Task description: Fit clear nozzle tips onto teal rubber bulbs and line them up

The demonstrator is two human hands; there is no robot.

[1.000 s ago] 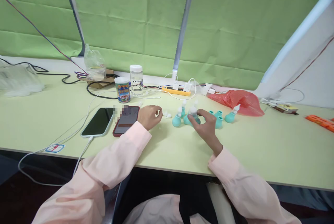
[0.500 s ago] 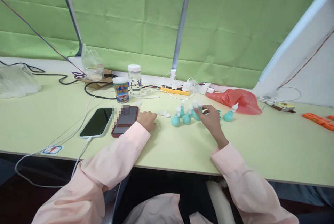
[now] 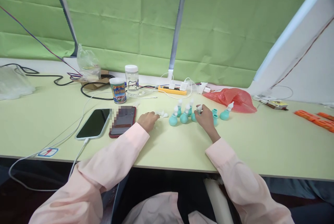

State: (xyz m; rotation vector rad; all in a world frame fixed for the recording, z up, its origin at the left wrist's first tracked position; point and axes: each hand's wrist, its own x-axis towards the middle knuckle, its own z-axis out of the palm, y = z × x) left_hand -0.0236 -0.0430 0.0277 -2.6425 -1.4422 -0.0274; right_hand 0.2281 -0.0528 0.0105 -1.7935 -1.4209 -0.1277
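Note:
Several teal bulbs with white tips stand on the table, among them a front-left one (image 3: 173,120) and a separate one (image 3: 224,114) at the right. My right hand (image 3: 205,118) has its fingers closed around a white tip (image 3: 199,108) above a teal bulb. Just right of that hand are teal pieces without tips (image 3: 214,116). My left hand (image 3: 148,121) rests by small white tips (image 3: 164,114), its fingers curled together at the nearest one. What it pinches, if anything, is too small to tell.
Left of my hands lie a red-cased phone (image 3: 124,121) and a white-cased phone (image 3: 94,123) on a cable. Behind are a printed cup (image 3: 118,91), a lidded jar (image 3: 132,80), a yellow power strip (image 3: 172,90) and a red plastic bag (image 3: 231,100).
The view has shifted slightly. My right hand has drawn back a little from the group, and the bulbs and tipless pieces beside it show more clearly. My left hand remains by the white tips.

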